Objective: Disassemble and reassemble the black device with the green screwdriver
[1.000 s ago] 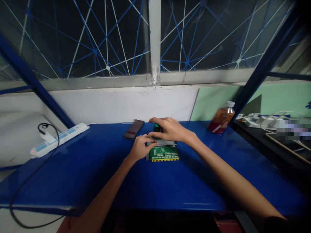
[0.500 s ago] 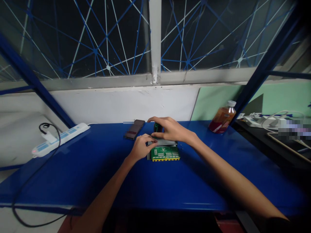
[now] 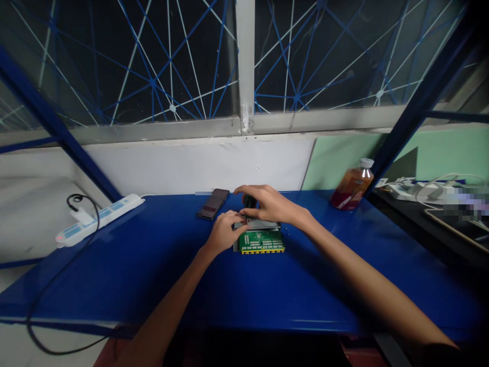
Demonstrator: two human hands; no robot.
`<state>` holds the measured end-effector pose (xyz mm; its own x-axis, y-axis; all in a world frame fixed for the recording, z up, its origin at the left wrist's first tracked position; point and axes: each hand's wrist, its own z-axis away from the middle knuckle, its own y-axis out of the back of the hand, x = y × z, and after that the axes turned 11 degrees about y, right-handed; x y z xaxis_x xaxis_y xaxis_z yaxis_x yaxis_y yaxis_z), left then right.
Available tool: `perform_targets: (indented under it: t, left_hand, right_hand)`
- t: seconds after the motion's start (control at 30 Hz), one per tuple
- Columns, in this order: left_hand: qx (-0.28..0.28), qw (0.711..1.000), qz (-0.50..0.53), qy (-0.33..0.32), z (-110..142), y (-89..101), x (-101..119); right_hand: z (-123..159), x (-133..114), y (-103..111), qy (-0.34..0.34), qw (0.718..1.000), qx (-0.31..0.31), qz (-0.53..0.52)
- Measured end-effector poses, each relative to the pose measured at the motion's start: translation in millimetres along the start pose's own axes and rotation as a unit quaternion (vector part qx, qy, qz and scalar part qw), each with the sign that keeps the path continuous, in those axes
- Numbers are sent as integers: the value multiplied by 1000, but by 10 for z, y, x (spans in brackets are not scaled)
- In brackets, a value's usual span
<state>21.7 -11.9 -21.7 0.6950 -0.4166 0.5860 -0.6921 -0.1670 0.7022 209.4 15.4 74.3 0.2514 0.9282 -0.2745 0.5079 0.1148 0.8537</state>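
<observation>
A green circuit board with a row of yellow connectors along its near edge lies on the blue table, a grey metal plate over its far part. My right hand is closed round the dark green handle of a screwdriver, held upright above the plate's left end. At the screwdriver's lower end, the fingertips of my left hand are pinched together on the plate's left corner. What lies between those fingertips is too small to tell. A few tiny metal bits, perhaps screws, are right of the board.
A phone lies just behind my left hand. On the left is a white power strip with a black cable hanging over the edge. A drink bottle stands back right, near chargers and cables. Blue frame posts rise on both sides.
The whole view has shifted slightly. Both hands keep almost the same place at the board, the right one still round the screwdriver's handle.
</observation>
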Motion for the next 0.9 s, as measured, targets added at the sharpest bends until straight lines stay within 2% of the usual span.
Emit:
perform_targets:
  t: [0.1, 0.47, 0.77, 0.9]
  left_hand:
    - [1, 1000, 27, 4, -8, -1, 0]
    - [-60, 997, 57, 11, -17, 85, 36]
    - [-16, 1000, -6, 15, -12, 17, -32]
    - [-29, 999, 14, 28, -14, 11, -41]
  right_hand:
    - [6, -11, 1, 0, 1000, 7, 14]
    - [0, -81, -7, 2, 999, -4, 47]
    - [-5, -36, -3, -26, 997, -6, 72]
    - [-3, -43, -3, -22, 997, -2, 76]
